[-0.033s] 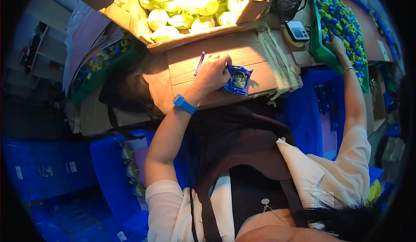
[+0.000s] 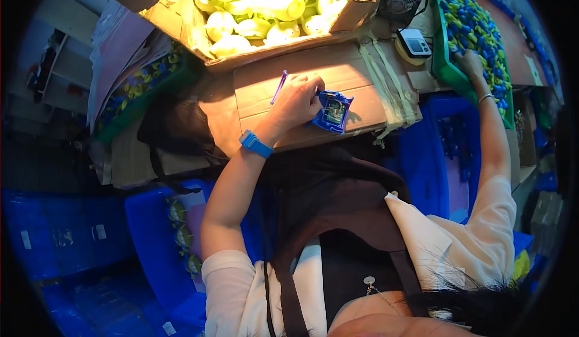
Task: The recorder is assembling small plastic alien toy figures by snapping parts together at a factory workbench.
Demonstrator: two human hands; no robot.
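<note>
My left hand (image 2: 295,98) is closed on the edge of a blue plastic housing (image 2: 333,112), holding it above the cardboard. The housing's hollow side is turned up and shows a small green circuit board with thin wires. From the other side of the same hand a slim purple strip (image 2: 278,88) sticks out; whether the fingers grip it is hidden. Far to the right, my right hand (image 2: 470,65) reaches over the near wall of a green tray (image 2: 443,53). Its fingers are curled down among small blue and yellow parts (image 2: 473,26), and the fingertips are partly hidden.
A carton (image 2: 199,41) of yellow-green round plastic pieces stands brightly lit behind the cardboard (image 2: 253,89). A small white-and-black device (image 2: 414,43) and a black fan (image 2: 398,2) sit right of it. Another green tray (image 2: 114,129) is at left; blue bins (image 2: 145,234) flank me.
My right hand has shifted very slightly within the tray. The left hand and the blue housing have barely moved.
</note>
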